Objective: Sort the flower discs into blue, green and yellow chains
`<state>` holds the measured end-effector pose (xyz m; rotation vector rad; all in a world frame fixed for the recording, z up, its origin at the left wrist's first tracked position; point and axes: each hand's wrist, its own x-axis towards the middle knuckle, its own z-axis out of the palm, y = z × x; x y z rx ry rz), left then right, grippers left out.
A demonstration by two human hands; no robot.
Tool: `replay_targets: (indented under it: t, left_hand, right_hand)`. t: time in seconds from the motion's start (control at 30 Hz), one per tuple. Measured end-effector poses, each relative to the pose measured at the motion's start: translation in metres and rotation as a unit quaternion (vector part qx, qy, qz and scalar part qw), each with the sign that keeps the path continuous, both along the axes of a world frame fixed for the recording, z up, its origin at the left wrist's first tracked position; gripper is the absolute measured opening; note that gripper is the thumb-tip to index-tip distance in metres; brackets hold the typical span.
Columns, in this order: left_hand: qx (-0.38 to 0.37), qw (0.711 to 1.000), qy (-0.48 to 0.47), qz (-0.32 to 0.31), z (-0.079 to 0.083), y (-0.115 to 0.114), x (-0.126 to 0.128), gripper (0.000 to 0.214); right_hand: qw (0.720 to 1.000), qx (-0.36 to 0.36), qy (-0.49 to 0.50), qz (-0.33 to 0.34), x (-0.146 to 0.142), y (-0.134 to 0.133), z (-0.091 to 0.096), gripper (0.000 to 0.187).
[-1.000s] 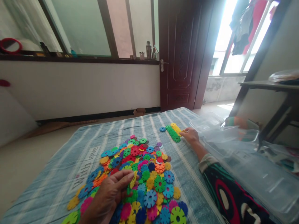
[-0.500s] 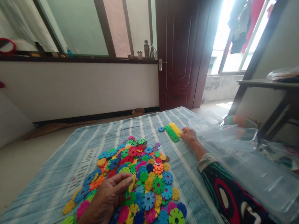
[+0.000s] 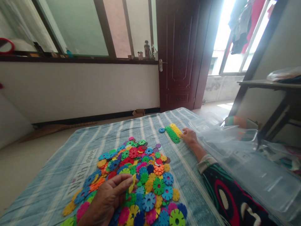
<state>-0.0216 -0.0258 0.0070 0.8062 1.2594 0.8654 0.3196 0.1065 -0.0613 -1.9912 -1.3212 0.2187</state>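
My left hand point(image 3: 110, 194) pinches a yellow notched plastic disc point(image 3: 133, 184) above a spread pile of colourful notched discs point(image 3: 149, 201). Farther off to the right, my right hand point(image 3: 189, 136) touches the near end of a row of overlapping yellow discs point(image 3: 175, 129). Its fingers are closed together at that end; whether a single disc is between them is hard to make out. A row of green discs point(image 3: 172, 135) lies alongside the yellow one. Just left of these rows sits a single blue disc point(image 3: 161, 130).
Beneath everything is a blue-and-white striped cloth point(image 3: 89, 138). Clear plastic bins point(image 3: 256, 175) stand along the right side, by my right forearm. A dark red door point(image 3: 181, 56) and a small cardboard box point(image 3: 139, 113) are beyond the far edge.
Hardly anything differs. Both hands keep their places and grips, and the whole view has shifted very slightly.
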Motion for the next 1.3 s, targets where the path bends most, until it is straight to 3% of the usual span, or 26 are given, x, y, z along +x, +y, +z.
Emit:
replay_targets:
  t: [0.17, 0.27, 0.33, 0.4, 0.47, 0.57, 0.73, 0.9, 0.97, 1.03, 1.13, 1.23, 1.3]
  left_hand:
    - [0.005, 1.000, -0.021, -0.016, 0.000, -0.001, -0.001, 0.036]
    - [0.002, 0.999, -0.032, -0.019, -0.001, 0.001, -0.002, 0.035]
    - [0.002, 0.999, -0.038, -0.015, -0.002, 0.003, -0.003, 0.034]
    - [0.007, 0.999, -0.044, -0.014, -0.001, 0.003, -0.004, 0.032]
    - [0.012, 0.999, -0.050, -0.016, 0.002, 0.002, -0.004, 0.032]
    - [0.027, 0.997, -0.066, -0.010, 0.009, -0.002, -0.001, 0.034]
    - [0.028, 0.996, -0.079, 0.002, 0.014, -0.007, 0.006, 0.039]
    - [0.019, 0.998, -0.068, -0.004, 0.011, -0.005, 0.003, 0.038]
    - [0.019, 0.998, -0.055, -0.013, 0.009, -0.003, 0.000, 0.037]
    - [0.021, 0.999, -0.045, -0.020, 0.007, -0.002, -0.003, 0.036]
    - [0.028, 0.999, -0.036, -0.022, 0.004, -0.001, -0.005, 0.032]
    - [0.037, 0.999, -0.021, -0.026, 0.002, -0.001, -0.003, 0.028]
    - [0.041, 0.998, -0.012, -0.037, 0.001, -0.002, -0.002, 0.028]
  right_hand:
    - [1.000, 0.023, -0.001, -0.001, -0.013, -0.006, 0.020, 0.026]
    - [0.995, 0.045, 0.006, 0.092, -0.044, -0.015, 0.041, 0.017]
    - [0.950, 0.058, 0.074, 0.297, -0.072, -0.029, 0.055, 0.023]
    - [0.874, 0.031, 0.127, 0.468, -0.103, -0.047, 0.067, 0.031]
    - [0.822, 0.026, 0.128, 0.554, -0.129, -0.066, 0.074, 0.036]
    - [0.803, 0.048, 0.084, 0.588, -0.155, -0.085, 0.072, 0.028]
    - [0.828, 0.046, 0.113, 0.547, -0.166, -0.089, 0.061, 0.016]
    - [0.790, 0.008, 0.237, 0.565, -0.149, -0.074, 0.066, 0.017]
    - [0.801, 0.009, 0.264, 0.537, -0.129, -0.063, 0.070, 0.018]
    - [0.845, 0.047, 0.287, 0.448, -0.102, -0.048, 0.071, 0.016]
    - [0.917, 0.090, 0.289, 0.259, -0.055, -0.028, 0.062, 0.014]
    - [0.960, 0.057, 0.255, 0.101, -0.016, -0.015, 0.041, 0.014]
    - [0.968, 0.035, 0.241, 0.065, -0.001, -0.011, 0.026, 0.014]
